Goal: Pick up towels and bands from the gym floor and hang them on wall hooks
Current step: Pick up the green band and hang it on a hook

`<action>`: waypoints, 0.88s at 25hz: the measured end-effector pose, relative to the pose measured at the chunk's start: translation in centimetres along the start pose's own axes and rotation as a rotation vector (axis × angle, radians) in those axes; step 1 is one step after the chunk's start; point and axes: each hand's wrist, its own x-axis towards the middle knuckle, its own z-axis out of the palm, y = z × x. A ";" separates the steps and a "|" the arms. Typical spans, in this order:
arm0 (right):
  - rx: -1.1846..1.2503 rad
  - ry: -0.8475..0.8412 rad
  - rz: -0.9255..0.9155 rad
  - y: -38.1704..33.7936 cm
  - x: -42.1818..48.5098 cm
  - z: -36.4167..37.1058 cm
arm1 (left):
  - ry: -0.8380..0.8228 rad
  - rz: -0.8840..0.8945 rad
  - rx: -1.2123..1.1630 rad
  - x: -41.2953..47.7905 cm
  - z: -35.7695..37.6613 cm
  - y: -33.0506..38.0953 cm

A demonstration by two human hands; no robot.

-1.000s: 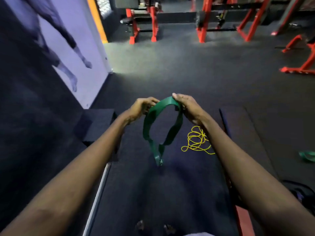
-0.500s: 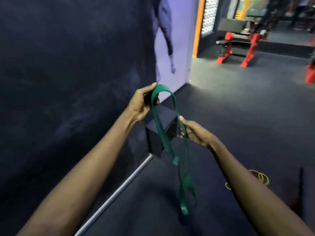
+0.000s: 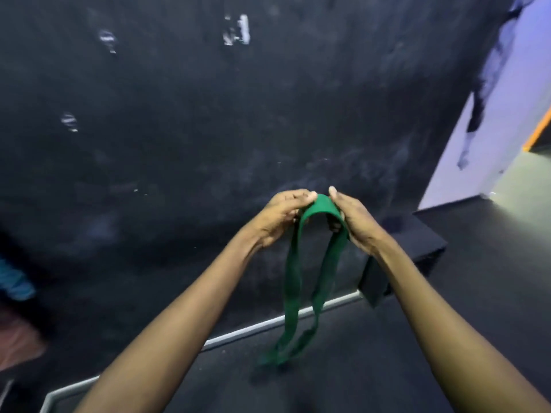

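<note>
While both arms reach fwd at frame centre | left hand (image 3: 280, 217) & right hand (image 3: 356, 223) pinch top of green band (image 3: 293, 281), close together | loop hangs mid-frame w/ black wall (image 3: 179, 144) behind | black box (image 3: 417, 251) at right.

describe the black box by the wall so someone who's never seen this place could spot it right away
Start at the big dark wall and follow the pale strip along its foot to the right. There a black box sits on the floor against the wall, just behind the right hand. It is the only solid block there, unlike the limp green band.
</note>
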 end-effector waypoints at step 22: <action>-0.179 -0.804 -0.415 -0.2 13.2 41.4 | 0.786 0.363 0.044 -25.4 -31.9 12.6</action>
